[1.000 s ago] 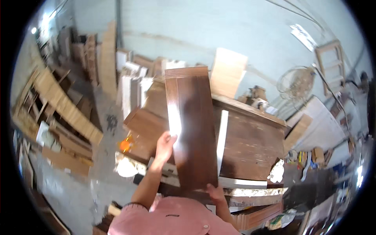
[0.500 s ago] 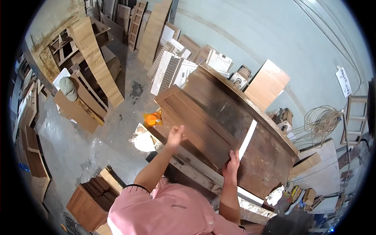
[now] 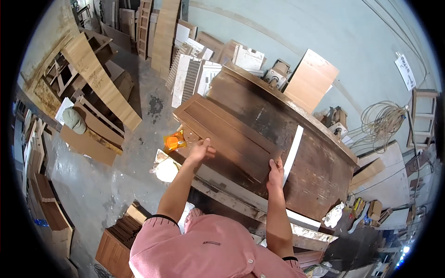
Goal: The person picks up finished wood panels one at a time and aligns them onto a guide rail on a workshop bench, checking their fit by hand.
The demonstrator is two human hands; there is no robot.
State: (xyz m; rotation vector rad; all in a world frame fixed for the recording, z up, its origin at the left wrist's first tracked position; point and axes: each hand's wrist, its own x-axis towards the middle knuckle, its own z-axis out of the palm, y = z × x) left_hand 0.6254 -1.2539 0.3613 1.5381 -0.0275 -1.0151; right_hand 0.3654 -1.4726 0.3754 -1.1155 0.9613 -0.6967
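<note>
A brown framed wooden panel, like a cabinet door [image 3: 227, 127], lies slantwise across the dark workbench [image 3: 320, 185]. At its right end, my right hand [image 3: 276, 175] is closed on the corner, thumb on top; the fingers underneath are hidden. My left hand [image 3: 201, 151] is at the panel's near edge, toward its left end, fingers loosely bent and apart. Whether it touches the edge is hard to tell. Just right of my right hand, a narrow white strip [image 3: 293, 150] lies on the bench, apart from the fingers.
An orange packet [image 3: 174, 140] sits by the bench's left end, above a white crumpled thing [image 3: 166, 167]. A raised ledge [image 3: 296, 111] runs along the far side. Stacked brown boards [image 3: 121, 238] stand at lower left; coiled cable [image 3: 382, 120] hangs on the right wall.
My right hand has let go of the white strip and taken the panel's right corner. My left hand has come to the panel's near edge. The view has turned slightly.
</note>
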